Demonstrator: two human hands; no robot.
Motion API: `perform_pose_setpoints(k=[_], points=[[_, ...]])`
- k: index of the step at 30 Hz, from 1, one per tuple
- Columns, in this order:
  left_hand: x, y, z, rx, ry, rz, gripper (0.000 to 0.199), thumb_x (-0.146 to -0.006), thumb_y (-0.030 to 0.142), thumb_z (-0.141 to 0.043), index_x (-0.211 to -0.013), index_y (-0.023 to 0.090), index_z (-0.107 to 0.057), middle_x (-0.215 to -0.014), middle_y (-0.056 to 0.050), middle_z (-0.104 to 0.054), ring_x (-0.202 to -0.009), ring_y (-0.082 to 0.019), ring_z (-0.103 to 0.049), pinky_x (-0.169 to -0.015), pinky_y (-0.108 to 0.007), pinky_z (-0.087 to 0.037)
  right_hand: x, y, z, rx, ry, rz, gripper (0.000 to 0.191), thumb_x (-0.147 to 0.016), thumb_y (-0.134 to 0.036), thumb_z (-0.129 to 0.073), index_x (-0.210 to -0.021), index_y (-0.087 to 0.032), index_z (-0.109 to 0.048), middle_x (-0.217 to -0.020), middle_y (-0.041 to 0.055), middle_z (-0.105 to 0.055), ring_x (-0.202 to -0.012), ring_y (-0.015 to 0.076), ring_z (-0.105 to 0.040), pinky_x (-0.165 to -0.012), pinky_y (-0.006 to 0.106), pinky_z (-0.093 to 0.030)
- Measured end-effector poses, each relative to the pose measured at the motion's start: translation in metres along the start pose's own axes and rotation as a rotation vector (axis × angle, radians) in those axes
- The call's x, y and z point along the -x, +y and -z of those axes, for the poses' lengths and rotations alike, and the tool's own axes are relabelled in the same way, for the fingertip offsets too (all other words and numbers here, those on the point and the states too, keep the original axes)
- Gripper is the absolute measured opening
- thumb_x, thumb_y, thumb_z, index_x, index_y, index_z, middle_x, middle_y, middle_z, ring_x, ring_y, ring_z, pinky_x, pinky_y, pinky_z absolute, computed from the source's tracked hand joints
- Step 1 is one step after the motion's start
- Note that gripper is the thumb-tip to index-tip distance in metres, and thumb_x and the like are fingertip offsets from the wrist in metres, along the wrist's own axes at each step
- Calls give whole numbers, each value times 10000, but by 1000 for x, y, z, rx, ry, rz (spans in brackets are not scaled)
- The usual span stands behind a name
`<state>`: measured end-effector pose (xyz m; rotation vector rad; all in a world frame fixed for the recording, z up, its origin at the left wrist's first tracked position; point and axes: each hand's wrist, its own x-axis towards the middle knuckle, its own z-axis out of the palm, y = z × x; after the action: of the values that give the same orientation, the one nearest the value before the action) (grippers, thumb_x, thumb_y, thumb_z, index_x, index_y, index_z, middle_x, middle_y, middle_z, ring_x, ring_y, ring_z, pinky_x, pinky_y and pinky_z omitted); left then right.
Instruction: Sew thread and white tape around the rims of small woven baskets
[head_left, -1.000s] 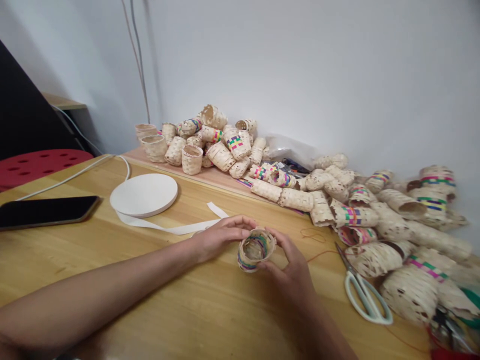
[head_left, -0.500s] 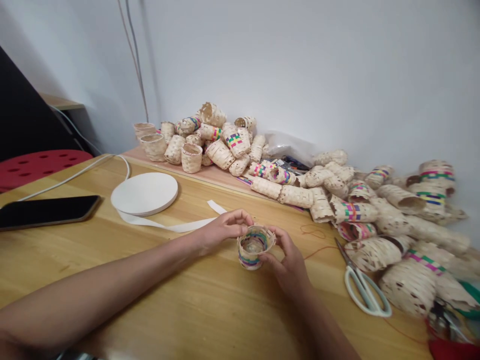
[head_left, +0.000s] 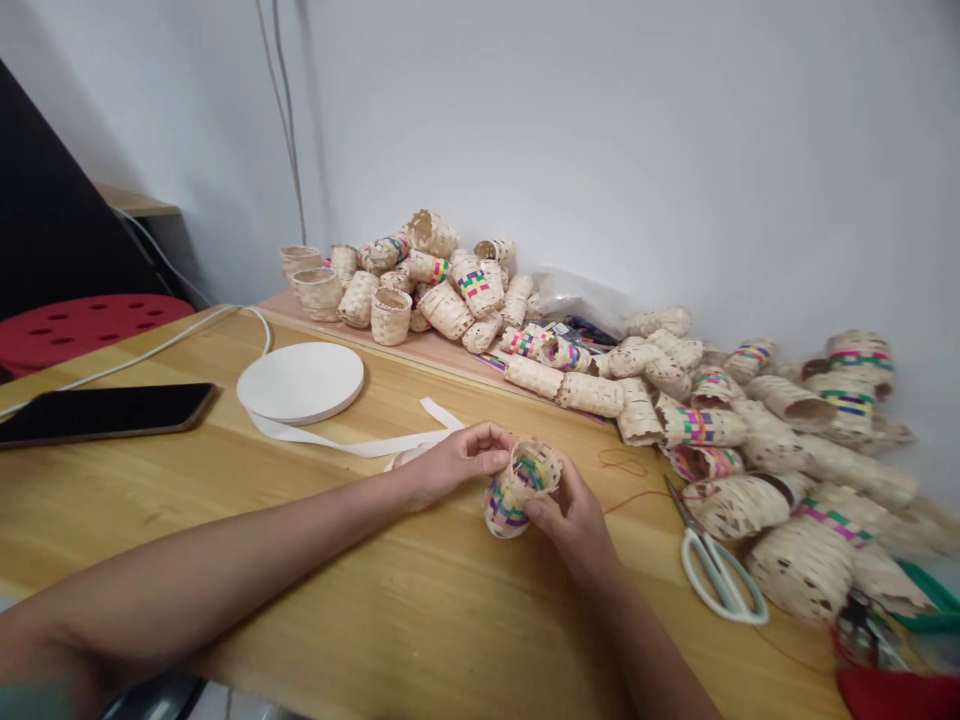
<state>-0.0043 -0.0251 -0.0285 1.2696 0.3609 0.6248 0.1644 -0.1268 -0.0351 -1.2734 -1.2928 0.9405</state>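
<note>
A small woven bamboo basket (head_left: 504,505) with purple, green and yellow bands is held between my hands over the table. It is tilted, so its open mouth shows from above. My right hand (head_left: 571,512) grips its right side, thumb in front and fingers behind. My left hand (head_left: 476,457) is closed at the left of the rim, thumb and fingertips pinched together against it. Behind my left wrist, a white ribbon (head_left: 367,448) runs out from a flat white roll (head_left: 301,382) and partly passes behind my left hand.
White-handled scissors (head_left: 716,570) lie right of my hands, near a thin red thread (head_left: 637,500). Many woven baskets (head_left: 585,393) are heaped along the wall. A phone (head_left: 112,412) and a white cable (head_left: 172,340) lie on the left; a red stool (head_left: 82,330) stands beyond.
The basket has been tipped, its mouth now turned toward the upper right and more of its banded side showing. Both hands stay on it. The view has shifted slightly.
</note>
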Motion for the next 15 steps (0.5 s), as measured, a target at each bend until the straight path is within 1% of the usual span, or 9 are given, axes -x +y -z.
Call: perform_pose_setpoints(k=[3, 6, 9, 12, 13, 15], points=[[1, -1, -4, -31, 11, -34, 451, -699, 482, -758, -931, 147, -565, -883, -22, -584, -810, -135, -530, -759, -252, -410, -1, 4, 2, -172, -21, 1, 560, -778, -440, -689, -1265, -221, -520, -1265, 78, -613, -1149, 252, -576, -967, 368, -468], [3, 0, -8, -111, 75, -128, 409, -733, 453, -735, -941, 148, -560, -886, -27, -581, -827, -142, -533, -771, -264, -422, -1, 7, 4, -243, -37, 12, 547, -807, -446, -659, -1282, -216, -516, -1292, 84, -599, -1181, 256, -557, -995, 380, -453], [8, 5, -11, -224, 115, -241, 338, -806, 408, -665, -1007, 153, -574, -848, -12, -554, -794, -131, -514, -743, -254, -421, -2, 7, 5, -227, -45, 12, 569, -798, -451, -669, -1290, -212, -511, -1291, 87, -601, -1188, 258, -554, -1003, 388, -452], [13, 10, -13, -379, 84, -304, 339, -852, 361, -611, -1132, 171, -586, -799, 0, -533, -747, -124, -493, -720, -247, -412, -2, 4, 5, -196, -59, -4, 603, -793, -445, -676, -1314, -204, -490, -1298, 92, -596, -1191, 260, -554, -1007, 397, -455], [14, 12, -14, -424, 68, -313, 342, -859, 350, -601, -1153, 174, -591, -786, 1, -531, -737, -124, -490, -717, -247, -410, -2, 4, 4, -191, -69, -10, 615, -792, -437, -680, -1326, -207, -477, -1312, 91, -586, -1201, 258, -548, -1013, 397, -451], [16, 14, -14, -484, 50, -322, 314, -865, 340, -595, -1130, 172, -617, -769, -1, -532, -727, -125, -491, -711, -245, -406, -1, 3, 4, -181, -80, -17, 630, -789, -423, -690, -1338, -215, -461, -1345, 87, -559, -1226, 255, -530, -1029, 393, -438]])
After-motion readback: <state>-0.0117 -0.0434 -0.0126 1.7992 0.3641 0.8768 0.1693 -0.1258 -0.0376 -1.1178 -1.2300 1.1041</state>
